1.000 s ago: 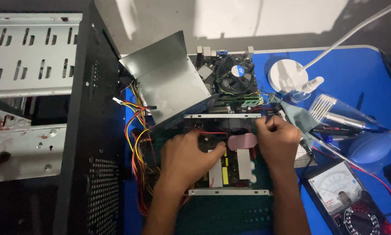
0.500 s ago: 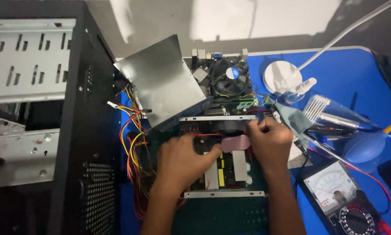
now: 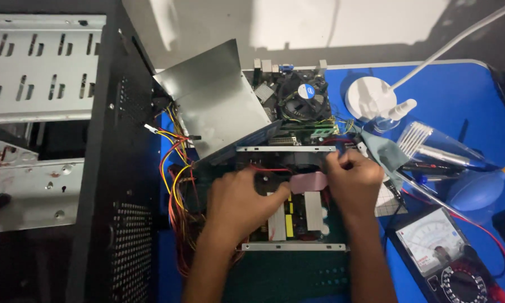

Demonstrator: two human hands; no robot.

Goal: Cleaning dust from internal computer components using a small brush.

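Count: two hands, left hand and right hand; one open power supply; one motherboard; one analogue multimeter; one black computer case; one blue dust blower.

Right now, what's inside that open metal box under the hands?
Inside the metal box sit a circuit board with yellow and silver parts and a red wire. The left hand and right hand cover the rest.

A single head-worn camera looks steeply down, at close range, onto a blue table. An open computer case fills nine o'clock; no second view exists.
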